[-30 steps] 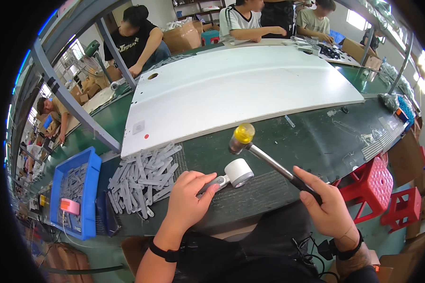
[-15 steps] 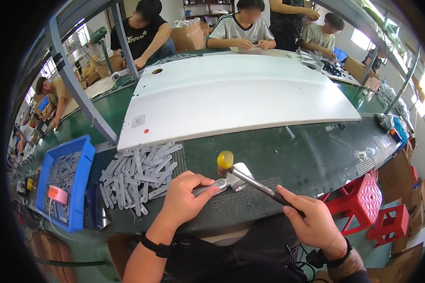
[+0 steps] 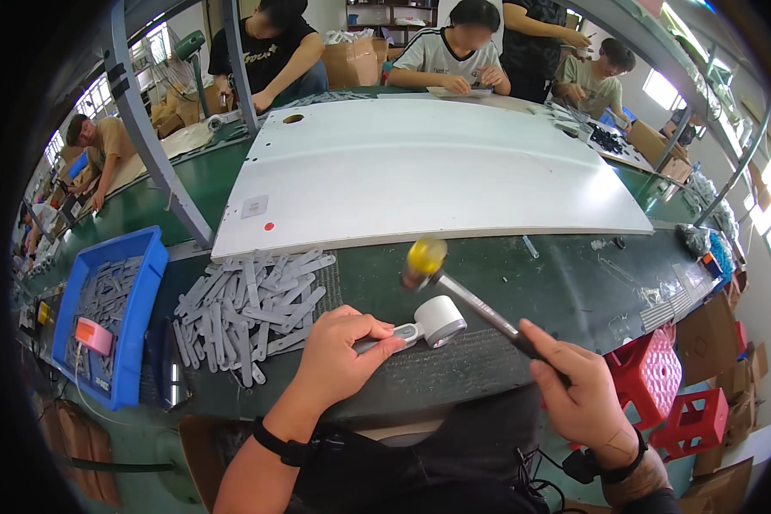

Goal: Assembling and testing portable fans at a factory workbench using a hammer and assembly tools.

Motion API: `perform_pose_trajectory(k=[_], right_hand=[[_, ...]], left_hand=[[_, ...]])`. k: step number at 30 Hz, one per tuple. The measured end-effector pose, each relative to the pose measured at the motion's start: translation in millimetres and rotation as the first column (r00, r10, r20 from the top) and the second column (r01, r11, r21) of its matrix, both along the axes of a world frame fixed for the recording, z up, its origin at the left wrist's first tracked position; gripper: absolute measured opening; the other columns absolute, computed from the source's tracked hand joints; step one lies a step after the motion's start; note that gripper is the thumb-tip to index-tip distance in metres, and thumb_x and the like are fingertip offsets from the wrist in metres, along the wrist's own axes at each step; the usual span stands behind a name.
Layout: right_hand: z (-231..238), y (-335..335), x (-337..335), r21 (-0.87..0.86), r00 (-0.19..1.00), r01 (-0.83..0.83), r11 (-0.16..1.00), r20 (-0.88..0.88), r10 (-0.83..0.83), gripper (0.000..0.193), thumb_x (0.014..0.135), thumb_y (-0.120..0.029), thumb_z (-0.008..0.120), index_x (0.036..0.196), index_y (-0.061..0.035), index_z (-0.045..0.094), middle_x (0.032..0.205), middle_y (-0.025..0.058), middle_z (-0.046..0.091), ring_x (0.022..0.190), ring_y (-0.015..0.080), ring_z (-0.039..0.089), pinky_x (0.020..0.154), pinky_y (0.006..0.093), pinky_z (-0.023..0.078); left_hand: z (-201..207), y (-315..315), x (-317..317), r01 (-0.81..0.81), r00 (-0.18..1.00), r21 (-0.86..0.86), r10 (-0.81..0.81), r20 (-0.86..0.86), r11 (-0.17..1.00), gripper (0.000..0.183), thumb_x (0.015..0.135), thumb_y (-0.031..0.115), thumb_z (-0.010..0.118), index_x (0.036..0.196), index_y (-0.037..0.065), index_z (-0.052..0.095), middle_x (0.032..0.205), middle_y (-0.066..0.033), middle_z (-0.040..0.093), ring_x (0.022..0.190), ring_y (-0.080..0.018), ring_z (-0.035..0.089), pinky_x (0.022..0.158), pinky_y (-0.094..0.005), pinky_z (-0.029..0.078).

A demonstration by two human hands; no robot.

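Observation:
Pinched between thumb and fingers, my left hand holds a grey plastic handle piece. Its far end meets a white round head with a short cylinder shape, which rests on the dark green work surface. My right hand is closed round the dark grip of a mallet. The mallet's yellow-faced head is raised above and beyond the white piece, apart from it and slightly blurred. To the left of my left hand lies a heap of loose grey handle strips.
A blue bin with more grey strips and a pink device stands at the left. Beyond the work surface lies a large white board. Grey metal posts rise at left. Red stools stand at right. Several people sit opposite.
The mallet head has lifted away from the white piece, and my right hand has moved slightly right. The left hand still holds the handle piece; the white head now shows more fully.

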State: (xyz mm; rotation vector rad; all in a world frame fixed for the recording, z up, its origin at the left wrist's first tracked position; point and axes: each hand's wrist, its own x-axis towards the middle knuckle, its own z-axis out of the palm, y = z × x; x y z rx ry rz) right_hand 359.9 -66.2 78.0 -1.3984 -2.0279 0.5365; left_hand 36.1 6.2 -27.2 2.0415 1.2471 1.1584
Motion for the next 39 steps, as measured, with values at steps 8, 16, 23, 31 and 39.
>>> perform_pose_trajectory(k=[8,16,23,31,39], right_hand=[[-45.1,-15.8,10.6,-0.115,0.986,-0.070,0.991,0.143,0.086,0.056,0.109,-0.019,0.067,0.164,-0.0186,0.058,0.090,0.0178,0.071,0.080,0.0422,0.073,0.071,0.0511,0.060],[-45.8,-26.2,11.6,-0.139,0.977,-0.002,0.990,0.210,0.031,0.057,0.111,-0.022,0.064,0.167,-0.0275,0.055,0.093,0.0117,0.071,0.081,0.0358,0.075,0.071,0.0462,0.062],[-48.5,-13.0,8.9,-0.005,0.994,-0.026,1.000,0.106,0.027,0.051,0.108,-0.021,0.069,0.159,-0.0225,0.065,0.091,0.0132,0.074,0.082,0.0373,0.075,0.072,0.0467,0.061],[-12.3,-17.2,0.6,0.116,0.995,-0.062,0.991,-0.070,0.070,0.055,0.101,-0.003,0.075,0.155,-0.0091,0.068,0.081,0.0130,0.064,0.066,0.0293,0.065,0.063,0.0403,0.054],[-10.0,-14.0,-10.9,-0.054,0.954,-0.177,0.983,0.235,0.185,0.053,0.102,-0.011,0.075,0.154,-0.0184,0.070,0.079,0.0096,0.063,0.066,0.0314,0.065,0.061,0.0442,0.053]], left_hand=[[-5.5,-0.6,0.0,-0.042,0.999,0.061,0.043,-0.022,0.997,0.018,0.084,0.012,0.095,0.090,0.002,0.081,0.089,-0.0130,0.080,0.084,-0.0283,0.074,0.078,-0.0384,0.058],[2.7,-19.2,-4.4,-0.176,0.980,0.023,0.177,-0.091,0.984,0.033,0.079,0.025,0.098,0.096,0.003,0.081,0.089,-0.0128,0.076,0.087,-0.0349,0.072,0.080,-0.0441,0.056],[0.3,-31.3,-23.0,-0.163,0.977,-0.053,0.153,-0.148,0.985,0.029,0.083,0.022,0.096,0.097,0.002,0.080,0.084,-0.0108,0.074,0.070,-0.0249,0.068,0.065,-0.0354,0.051],[-5.8,-20.9,-18.2,-0.075,0.997,-0.047,0.074,-0.022,0.996,0.025,0.085,0.015,0.095,0.097,0.003,0.078,0.081,-0.0036,0.067,0.066,-0.0141,0.057,0.062,-0.0295,0.044],[-4.0,-28.6,-24.3,-0.102,0.992,-0.103,0.094,-0.086,0.989,0.029,0.086,0.024,0.096,0.101,0.006,0.079,0.087,-0.0061,0.071,0.071,-0.0221,0.064,0.065,-0.0343,0.049]])
